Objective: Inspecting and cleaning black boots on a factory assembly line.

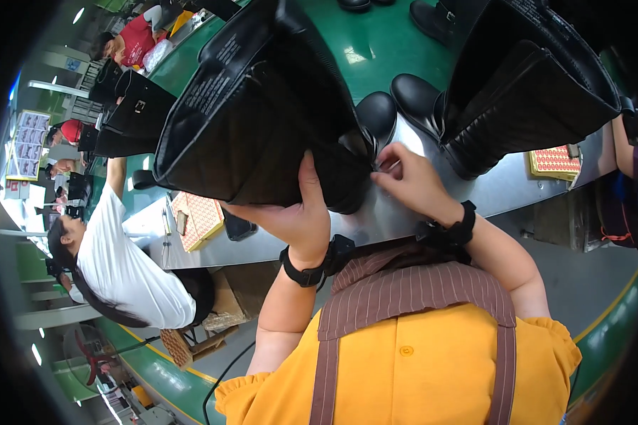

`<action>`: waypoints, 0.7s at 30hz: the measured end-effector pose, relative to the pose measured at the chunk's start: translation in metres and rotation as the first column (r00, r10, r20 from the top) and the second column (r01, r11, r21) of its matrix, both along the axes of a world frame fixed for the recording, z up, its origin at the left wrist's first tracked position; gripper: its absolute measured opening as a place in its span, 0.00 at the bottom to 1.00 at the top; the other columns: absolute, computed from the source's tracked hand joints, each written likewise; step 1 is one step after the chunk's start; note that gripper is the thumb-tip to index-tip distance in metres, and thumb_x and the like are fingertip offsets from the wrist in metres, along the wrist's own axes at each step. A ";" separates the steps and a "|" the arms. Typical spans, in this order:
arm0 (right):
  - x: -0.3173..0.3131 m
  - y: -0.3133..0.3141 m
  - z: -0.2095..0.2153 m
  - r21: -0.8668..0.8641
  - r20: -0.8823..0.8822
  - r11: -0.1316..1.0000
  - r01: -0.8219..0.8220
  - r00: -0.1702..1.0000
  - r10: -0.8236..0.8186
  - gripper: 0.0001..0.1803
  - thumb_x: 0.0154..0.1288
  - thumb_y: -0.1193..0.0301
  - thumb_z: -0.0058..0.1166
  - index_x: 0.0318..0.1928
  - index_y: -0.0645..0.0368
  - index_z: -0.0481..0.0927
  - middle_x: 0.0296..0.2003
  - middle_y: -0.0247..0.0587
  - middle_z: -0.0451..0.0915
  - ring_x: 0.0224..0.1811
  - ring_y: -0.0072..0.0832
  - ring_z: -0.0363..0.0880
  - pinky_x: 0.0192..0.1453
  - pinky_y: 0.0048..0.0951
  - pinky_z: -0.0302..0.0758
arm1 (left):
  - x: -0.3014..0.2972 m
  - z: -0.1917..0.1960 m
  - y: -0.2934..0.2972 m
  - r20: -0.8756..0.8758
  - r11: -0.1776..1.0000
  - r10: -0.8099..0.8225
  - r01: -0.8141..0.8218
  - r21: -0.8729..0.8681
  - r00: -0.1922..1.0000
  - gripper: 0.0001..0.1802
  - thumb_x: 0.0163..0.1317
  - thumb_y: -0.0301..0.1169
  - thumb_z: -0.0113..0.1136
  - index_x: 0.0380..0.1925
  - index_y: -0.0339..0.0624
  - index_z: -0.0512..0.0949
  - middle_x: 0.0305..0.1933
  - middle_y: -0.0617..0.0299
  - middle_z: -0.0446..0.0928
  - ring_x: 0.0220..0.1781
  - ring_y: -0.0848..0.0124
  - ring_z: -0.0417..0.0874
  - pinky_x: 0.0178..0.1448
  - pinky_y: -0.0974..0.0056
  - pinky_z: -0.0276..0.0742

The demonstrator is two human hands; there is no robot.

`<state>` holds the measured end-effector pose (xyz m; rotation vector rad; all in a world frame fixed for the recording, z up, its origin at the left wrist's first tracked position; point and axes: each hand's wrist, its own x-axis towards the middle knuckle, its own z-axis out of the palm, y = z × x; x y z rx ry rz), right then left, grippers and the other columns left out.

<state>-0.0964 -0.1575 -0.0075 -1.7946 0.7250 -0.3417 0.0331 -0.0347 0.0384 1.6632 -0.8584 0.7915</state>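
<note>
A tall black boot [262,134] leans to the left over the metal-edged bench, its wide shaft mouth toward the upper left and its rounded toe at the middle. My left hand [301,219] supports the shaft from below, thumb lying along its side and fingers partly hidden under it. At the boot's ankle, my right hand [415,183] has thumb and forefinger pinched together; what sits between them is too small to make out. To the right stands a second tall black boot [503,106], tilted to the right, with creases round its ankle. Neither hand touches it.
A patterned box [198,219] and a dark phone-like object [239,228] lie left on the steel edge [376,219]. Another patterned box [554,163] is at right. More boots [432,21] stand across the green bench. A person in white [120,262] sits close on my left.
</note>
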 end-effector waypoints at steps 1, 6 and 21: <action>0.003 0.004 -0.005 -0.028 0.026 0.999 -0.026 0.999 0.027 0.16 0.60 0.63 0.59 0.39 0.64 0.76 0.28 0.43 0.81 0.29 0.29 0.81 0.35 0.30 0.75 | 0.000 -0.009 -0.001 -0.058 0.995 -0.082 0.078 -0.058 0.995 0.54 0.52 0.29 0.72 0.67 0.25 0.43 0.69 0.43 0.53 0.70 0.56 0.56 0.74 0.57 0.43; 0.009 -0.001 -0.019 0.112 -0.003 0.985 -0.134 0.991 0.135 0.14 0.68 0.64 0.53 0.35 0.65 0.75 0.22 0.36 0.77 0.23 0.20 0.77 0.29 0.25 0.72 | -0.009 -0.049 0.015 -0.580 0.904 -0.355 0.427 -0.014 0.733 0.46 0.44 0.23 0.77 0.60 0.31 0.57 0.57 0.52 0.67 0.58 0.65 0.71 0.64 0.63 0.65; 0.003 0.015 0.165 0.141 0.679 0.899 -0.416 0.701 0.218 0.18 0.77 0.65 0.37 0.28 0.60 0.69 0.20 0.31 0.70 0.16 0.12 0.63 0.21 0.13 0.60 | -0.025 -0.061 0.022 -0.736 0.854 -0.229 0.494 0.162 0.637 0.23 0.49 0.28 0.72 0.46 0.35 0.78 0.43 0.53 0.82 0.44 0.65 0.84 0.50 0.64 0.76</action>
